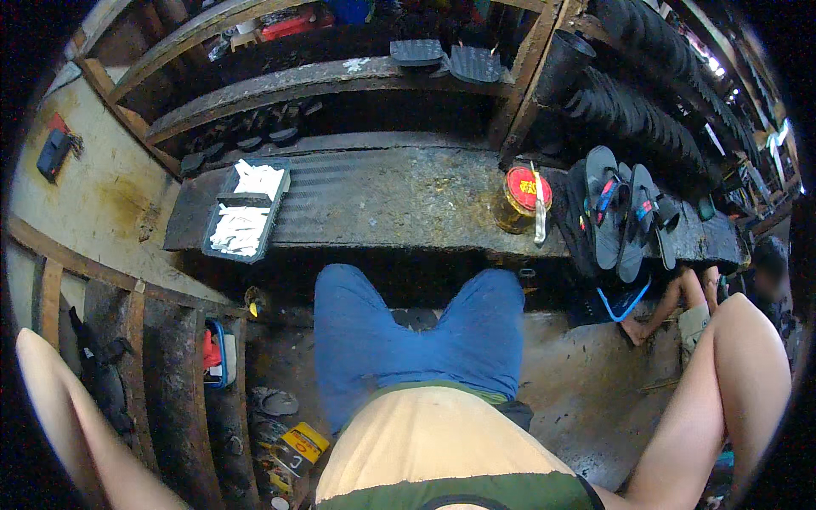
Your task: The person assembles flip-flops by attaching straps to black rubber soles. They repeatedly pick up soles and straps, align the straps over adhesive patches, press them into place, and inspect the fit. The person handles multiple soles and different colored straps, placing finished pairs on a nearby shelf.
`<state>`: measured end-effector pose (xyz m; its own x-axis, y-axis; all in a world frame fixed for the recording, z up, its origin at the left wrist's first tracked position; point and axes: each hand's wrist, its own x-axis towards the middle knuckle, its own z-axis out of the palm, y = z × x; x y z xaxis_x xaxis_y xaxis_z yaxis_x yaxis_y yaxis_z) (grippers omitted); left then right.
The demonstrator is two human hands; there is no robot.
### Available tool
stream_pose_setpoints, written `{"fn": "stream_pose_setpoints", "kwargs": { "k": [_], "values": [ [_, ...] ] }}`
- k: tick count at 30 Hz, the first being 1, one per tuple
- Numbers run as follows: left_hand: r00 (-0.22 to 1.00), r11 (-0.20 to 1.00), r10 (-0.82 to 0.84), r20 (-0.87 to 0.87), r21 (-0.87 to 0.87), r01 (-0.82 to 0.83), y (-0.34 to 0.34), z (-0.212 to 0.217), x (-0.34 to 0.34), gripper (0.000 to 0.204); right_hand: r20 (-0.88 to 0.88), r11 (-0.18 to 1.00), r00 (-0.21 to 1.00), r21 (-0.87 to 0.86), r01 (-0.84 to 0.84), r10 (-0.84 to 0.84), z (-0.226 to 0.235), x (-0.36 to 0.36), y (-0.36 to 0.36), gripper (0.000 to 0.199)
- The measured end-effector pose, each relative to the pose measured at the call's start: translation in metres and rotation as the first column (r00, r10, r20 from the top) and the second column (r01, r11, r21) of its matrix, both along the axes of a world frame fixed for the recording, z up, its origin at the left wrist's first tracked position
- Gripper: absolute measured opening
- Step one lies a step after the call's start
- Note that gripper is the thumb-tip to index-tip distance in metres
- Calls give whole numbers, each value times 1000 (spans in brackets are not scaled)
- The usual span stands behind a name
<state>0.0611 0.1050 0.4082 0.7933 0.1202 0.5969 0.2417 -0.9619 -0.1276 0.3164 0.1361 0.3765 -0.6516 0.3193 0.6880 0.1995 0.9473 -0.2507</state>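
Neither of my hands shows; my bent left arm (81, 425) and right arm (718, 382) run out of the lower edge. Before my knees stands a dark worn workbench (374, 204). On its left end lies a dark tray (212, 245) filled with white strips (238, 229). Toward the right a tin (514, 217) with a red lid bears a knife (540, 208), its blade pointing away from me. Beside the tin, several dark sandals (605, 225) with colourful straps stand bunched together.
Above the bench, a shelf (340, 83) holds two dark soles (416, 53). Stacked black soles (633, 115) fill the right rack. Another person's legs (671, 306) show at the far right. A slatted wooden frame (174, 374) stands left; a yellow box (303, 442) lies low beside me.
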Motion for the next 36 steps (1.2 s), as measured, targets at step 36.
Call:
{"fn": "stream_pose_setpoints", "kwargs": {
  "k": [36],
  "values": [
    [1000, 998, 10, -7, 62, -9, -6, 2, -17, 42, -2, 1000, 1000, 18, -12, 12, 5, -12, 7, 35]
  ]
}}
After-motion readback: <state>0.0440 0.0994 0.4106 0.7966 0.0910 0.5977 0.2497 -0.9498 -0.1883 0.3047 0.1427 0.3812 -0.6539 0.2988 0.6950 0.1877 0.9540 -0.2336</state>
